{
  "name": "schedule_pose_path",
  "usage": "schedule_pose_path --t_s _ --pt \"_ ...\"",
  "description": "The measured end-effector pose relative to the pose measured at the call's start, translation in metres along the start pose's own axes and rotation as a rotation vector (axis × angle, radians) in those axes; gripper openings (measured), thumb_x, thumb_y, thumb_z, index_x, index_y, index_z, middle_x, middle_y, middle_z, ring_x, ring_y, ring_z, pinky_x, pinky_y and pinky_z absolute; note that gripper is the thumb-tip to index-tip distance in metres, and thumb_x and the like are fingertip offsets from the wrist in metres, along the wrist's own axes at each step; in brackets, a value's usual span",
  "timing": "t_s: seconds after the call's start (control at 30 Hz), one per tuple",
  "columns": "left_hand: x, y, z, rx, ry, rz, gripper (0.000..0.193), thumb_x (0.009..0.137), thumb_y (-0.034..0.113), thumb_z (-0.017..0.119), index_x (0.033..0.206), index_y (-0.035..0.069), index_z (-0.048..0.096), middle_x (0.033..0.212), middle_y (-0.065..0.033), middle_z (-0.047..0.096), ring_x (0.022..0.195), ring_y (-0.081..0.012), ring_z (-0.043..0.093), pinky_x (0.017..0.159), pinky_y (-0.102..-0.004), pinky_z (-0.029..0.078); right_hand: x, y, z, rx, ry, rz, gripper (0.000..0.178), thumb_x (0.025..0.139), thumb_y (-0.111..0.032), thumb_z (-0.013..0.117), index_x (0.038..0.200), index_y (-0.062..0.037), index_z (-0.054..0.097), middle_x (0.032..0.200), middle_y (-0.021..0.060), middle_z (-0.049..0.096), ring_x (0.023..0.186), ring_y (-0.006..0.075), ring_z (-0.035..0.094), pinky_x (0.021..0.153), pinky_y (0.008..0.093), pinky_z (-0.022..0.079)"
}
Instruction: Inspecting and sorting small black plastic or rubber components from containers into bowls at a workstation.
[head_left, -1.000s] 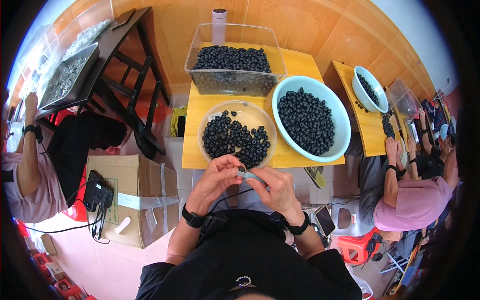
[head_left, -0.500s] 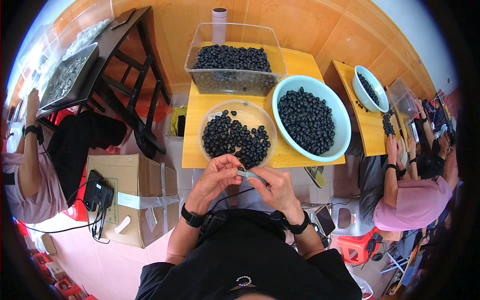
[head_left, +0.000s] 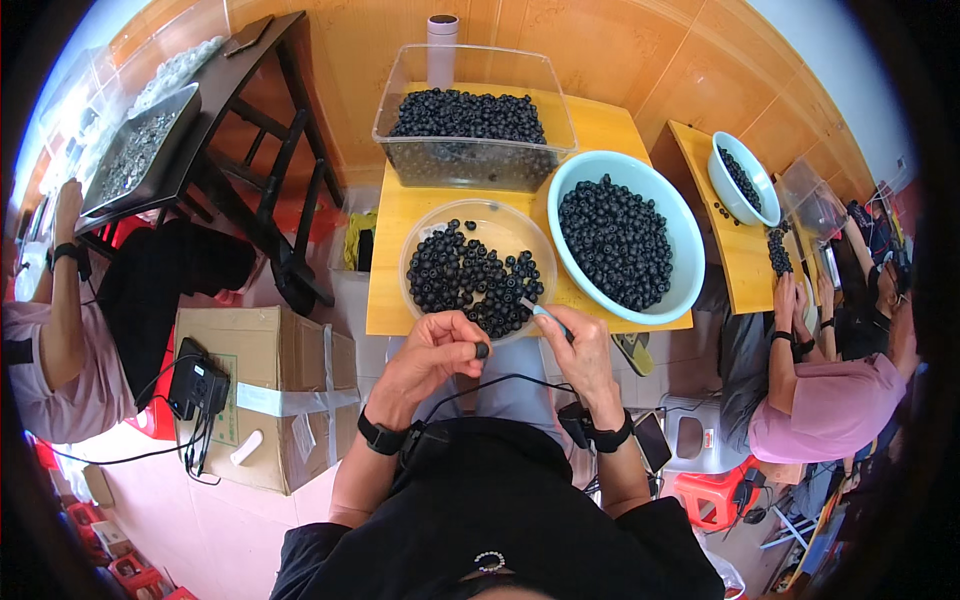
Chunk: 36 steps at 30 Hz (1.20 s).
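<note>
My left hand (head_left: 436, 350) pinches one small dark round berry-like piece (head_left: 482, 350) between thumb and fingertips, just below the near rim of a clear round bowl (head_left: 505, 224) half full of the same dark pieces. My right hand (head_left: 576, 352) grips a thin pale-handled tool (head_left: 541, 312) whose tip points up-left toward that bowl's near rim. Both hands hover over my lap at the front edge of a small yellow table (head_left: 395, 262).
On the table stand a light blue bowl (head_left: 680, 222) and a clear rectangular tub (head_left: 388, 112), both full of dark pieces. A cardboard box (head_left: 268, 392) sits at my left. People work at either side; another yellow table (head_left: 735, 246) with a bowl is right.
My hands have parted: the left now holds a dark piece away from the tool, and the right has swung the tool up toward the clear bowl.
</note>
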<state>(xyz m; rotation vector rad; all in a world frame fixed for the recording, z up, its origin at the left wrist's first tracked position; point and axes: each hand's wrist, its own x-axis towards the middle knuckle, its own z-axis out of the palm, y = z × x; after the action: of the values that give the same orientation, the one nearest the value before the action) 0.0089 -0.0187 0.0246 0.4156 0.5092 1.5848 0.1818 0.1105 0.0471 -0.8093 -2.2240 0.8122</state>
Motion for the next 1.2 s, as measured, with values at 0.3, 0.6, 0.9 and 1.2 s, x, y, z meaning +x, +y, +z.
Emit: schedule_pose_path --t_s 0.3,0.6,0.9,1.2 --pt "0.003 -0.009 -0.007 0.056 0.101 -0.044 0.015 0.079 -0.001 0.065 0.089 0.002 0.054 0.091 -0.0105 0.061 0.073 -0.0133 0.064 0.064 -0.024 0.057 -0.006 -0.028 0.011 0.444 -0.139 0.092 0.017 0.077 -0.01 0.069 0.091 -0.0006 0.066 0.071 0.0081 0.061 0.057 0.0138 0.056 0.051 0.0274 0.042" --pt "-0.001 -0.012 -0.014 0.02 0.035 -0.127 0.025 0.076 -0.002 0.068 0.094 0.005 0.051 0.089 -0.0072 0.063 0.07 -0.014 0.065 0.063 -0.0248 0.057 -0.01 -0.024 0.026 0.746 -0.385 0.257 0.01 0.08 -0.011 0.069 0.085 -0.002 0.066 0.072 -0.0027 0.058 0.066 0.0032 0.049 0.056 0.0217 0.039" --pt "0.004 -0.016 -0.013 0.012 0.039 -0.128 0.025 0.077 -0.001 0.066 0.096 0.004 0.05 0.087 -0.0051 0.059 0.073 -0.0128 0.064 0.061 -0.0242 0.057 -0.013 -0.021 0.02 0.664 -0.397 0.163 0.016 0.078 -0.01 0.069 0.091 -0.0015 0.065 0.073 0.0004 0.058 0.067 0.0052 0.05 0.059 0.0227 0.041" --pt "0.017 -0.005 -0.018 0.486 0.353 -0.056 0.017 0.082 0.006 0.064 0.097 0.004 0.056 0.095 -0.0085 0.063 0.074 -0.0126 0.063 0.065 -0.0256 0.056 0.016 0.019 -0.028 0.321 0.098 0.2 0.024 0.075 0.0 0.067 0.099 -0.0021 0.065 0.084 0.0004 0.062 0.075 0.0068 0.054 0.068 0.0209 0.044"
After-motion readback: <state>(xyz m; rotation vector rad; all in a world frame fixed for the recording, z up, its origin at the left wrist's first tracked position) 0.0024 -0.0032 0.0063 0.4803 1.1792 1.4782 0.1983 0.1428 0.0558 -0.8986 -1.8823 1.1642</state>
